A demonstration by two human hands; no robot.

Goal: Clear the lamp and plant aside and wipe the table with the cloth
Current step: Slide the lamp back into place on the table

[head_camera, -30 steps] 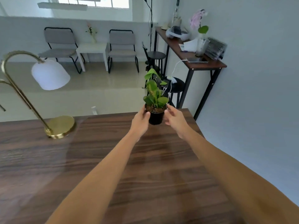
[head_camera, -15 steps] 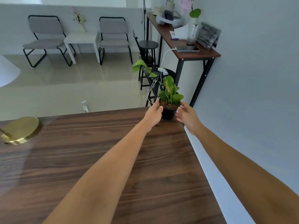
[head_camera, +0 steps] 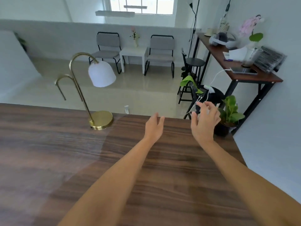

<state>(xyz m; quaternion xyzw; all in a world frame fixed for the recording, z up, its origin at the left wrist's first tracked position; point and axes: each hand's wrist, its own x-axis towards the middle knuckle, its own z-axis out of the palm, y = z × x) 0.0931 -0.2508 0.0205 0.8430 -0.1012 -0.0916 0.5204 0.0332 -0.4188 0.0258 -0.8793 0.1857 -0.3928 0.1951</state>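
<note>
A small green plant (head_camera: 230,111) in a black pot stands upright at the far right corner of the dark wooden table (head_camera: 81,160). My right hand (head_camera: 205,123) hovers just left of the pot, fingers spread, holding nothing. Further left, above the table's far edge, my left hand (head_camera: 154,128) is open and apart from the plant. A brass lamp (head_camera: 97,95) with a white shade stands on its round base at the far edge, left of both hands. No cloth is visible.
Beyond the far edge is open floor with two grey chairs (head_camera: 159,53) and a white side table (head_camera: 133,54). A narrow console table (head_camera: 236,62) with clutter runs along the right wall. Black stools (head_camera: 193,66) and cables stand behind the plant.
Both hands have let go of the plant, which now rests at the table's far right corner, and have drawn back to the left. The view has swung left, bringing the lamp back in.
</note>
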